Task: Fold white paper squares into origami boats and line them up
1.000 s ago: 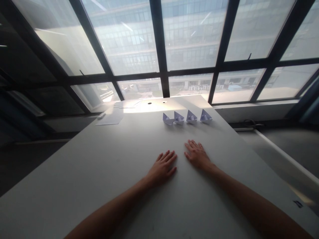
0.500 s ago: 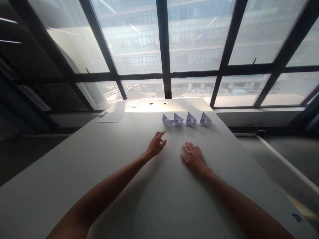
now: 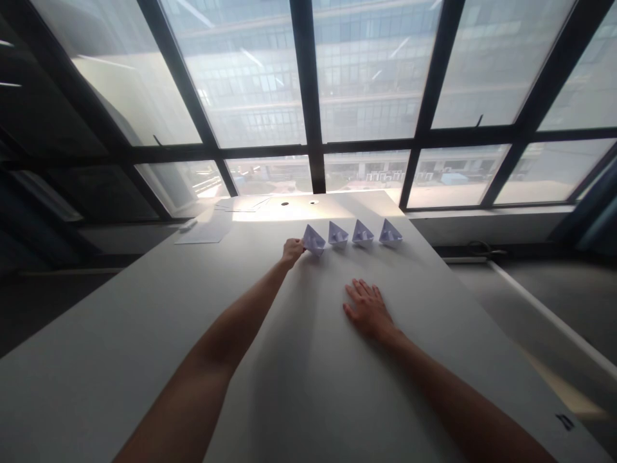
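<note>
My left hand (image 3: 293, 251) is closed on the left end of a folded white paper boat (image 3: 314, 240), the leftmost in a row. Three more paper boats stand to its right: one (image 3: 338, 235) beside it with a small gap, another (image 3: 362, 235) further along, and the last (image 3: 390, 234) at the row's right end. My right hand (image 3: 368, 310) lies flat on the white table (image 3: 270, 308), fingers spread, nearer to me than the boats and holding nothing.
Sheets of paper (image 3: 205, 233) lie at the table's far left, with a small white object (image 3: 187, 226) at their edge. Two round holes pierce the far end. Dark-framed windows (image 3: 315, 148) rise behind the table. A small black mark (image 3: 565, 422) is near the right edge.
My left hand has reached forward and taken hold of the leftmost paper boat, which has turned and moved away from its neighbour. My right hand stays flat on the table.
</note>
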`<state>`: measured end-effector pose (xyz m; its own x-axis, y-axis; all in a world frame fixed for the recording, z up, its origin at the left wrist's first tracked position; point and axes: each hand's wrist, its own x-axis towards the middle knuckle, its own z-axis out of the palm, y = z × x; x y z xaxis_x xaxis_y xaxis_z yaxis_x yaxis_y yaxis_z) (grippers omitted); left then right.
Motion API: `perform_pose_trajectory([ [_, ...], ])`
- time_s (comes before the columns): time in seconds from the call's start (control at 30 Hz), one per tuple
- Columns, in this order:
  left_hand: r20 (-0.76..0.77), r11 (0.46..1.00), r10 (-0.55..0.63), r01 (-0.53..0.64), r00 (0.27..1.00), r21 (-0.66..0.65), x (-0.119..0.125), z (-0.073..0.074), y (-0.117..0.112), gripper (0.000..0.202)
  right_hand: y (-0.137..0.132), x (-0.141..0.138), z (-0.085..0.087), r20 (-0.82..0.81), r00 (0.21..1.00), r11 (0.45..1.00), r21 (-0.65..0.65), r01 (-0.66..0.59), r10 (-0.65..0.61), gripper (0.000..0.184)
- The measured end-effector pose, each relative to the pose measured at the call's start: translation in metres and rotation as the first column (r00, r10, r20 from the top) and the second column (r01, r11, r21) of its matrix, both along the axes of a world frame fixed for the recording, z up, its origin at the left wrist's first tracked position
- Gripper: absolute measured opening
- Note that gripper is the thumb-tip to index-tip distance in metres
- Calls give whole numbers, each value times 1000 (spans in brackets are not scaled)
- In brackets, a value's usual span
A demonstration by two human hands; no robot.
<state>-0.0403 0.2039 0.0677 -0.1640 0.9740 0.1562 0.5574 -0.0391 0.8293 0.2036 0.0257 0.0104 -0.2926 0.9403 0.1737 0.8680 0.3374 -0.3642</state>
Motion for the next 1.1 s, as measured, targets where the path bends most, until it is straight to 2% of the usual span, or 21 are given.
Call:
perform_pose_trajectory([
  [0.1,-10,999,27,-26,1000,45,-9,-9,-35,26,3,2,-1,-112,994,999,45,9,-4,48],
  [0.17,-28,996,-2,4,1000,85,-8,-16,-68,23,6,3,-2,-264,964,993,105,46,-17,42],
  [0.3,-52,980,-148,153,988,124,13,-31,-138,19,10,3,2,-631,774,955,256,150,48,26],
  [0.37,-42,958,-219,223,975,182,26,-36,-164,21,7,2,6,-713,693,939,301,168,105,17],
  [0.43,-33,942,-234,235,972,239,37,-38,-180,22,3,0,11,-734,662,932,331,149,154,12],
  [0.53,-12,914,-256,246,967,322,45,-39,-186,24,-4,-1,16,-721,659,919,377,117,212,12],
  [0.7,-10,872,-317,295,949,390,46,-42,-184,31,-6,-4,14,-636,732,890,446,90,245,14],
  [0.97,-153,825,-327,360,933,435,49,-42,-194,57,2,-3,8,-593,782,900,424,102,191,12],
  [1.1,-177,839,-340,383,924,387,49,-45,-192,65,-3,-4,11,-569,812,910,394,130,130,13],
])
